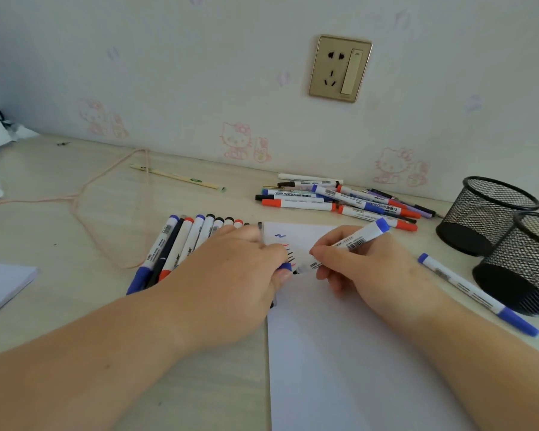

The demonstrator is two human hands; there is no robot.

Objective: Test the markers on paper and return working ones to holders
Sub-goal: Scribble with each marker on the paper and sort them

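Head view: a pale wood-grain desk (84, 213) runs against a wall papered with faint cartoon cats and fitted with a brass-coloured socket plate (339, 69). The sheet of paper (355, 353) lies at centre and serves as the reference point. Near its top edge are short test strokes (288, 248) in blue, red and black. Directly over those strokes, the right hand (364, 269) grips a blue-ended marker (352, 241), fingers curled round the barrel, tip down at the paper. The left hand (231, 275) sits at the paper's left edge, pinching what appears to be the marker's blue cap (285, 266). Left of the paper lies a fanned row of markers (181, 244); behind it, a loose pile of markers (339, 199). Right of it, two black mesh holders (492, 213) lie on their sides, a single blue marker (476, 295) beside them. Judgement: the test stroke is in hand; it wants a clean patch of paper, light steady pressure, and the cap kept ready for refitting.
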